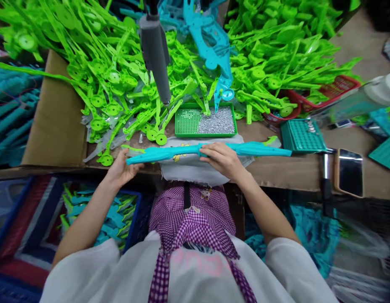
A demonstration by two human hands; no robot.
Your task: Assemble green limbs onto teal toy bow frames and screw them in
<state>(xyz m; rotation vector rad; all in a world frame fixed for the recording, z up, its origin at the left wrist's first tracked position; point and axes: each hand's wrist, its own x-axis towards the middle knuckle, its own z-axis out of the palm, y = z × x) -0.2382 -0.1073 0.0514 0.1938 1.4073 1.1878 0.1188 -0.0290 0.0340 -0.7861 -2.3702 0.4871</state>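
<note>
A long, narrow turquoise plastic part (172,152) lies level across my front, just above the table edge. Its left end rests in my left hand (121,168), with fingers curled beneath it. My right hand (222,160) grips it near the middle from above. Bits of lime-green plastic show behind both of its ends; whether they are joined to it I cannot tell. Under it lies a white cloth (195,170) with a yellow print. Beyond it stands a green tray (185,122) with small silvery metal pieces in its right half. A grey electric screwdriver (155,54) hangs above.
Heaps of lime-green plastic parts (103,84) cover the back of the table, with turquoise parts (210,46) among them. A cardboard box (56,109) stands left. Rightward are red baskets (337,90), a teal basket (302,136), a bottle (365,94) and a phone (349,172).
</note>
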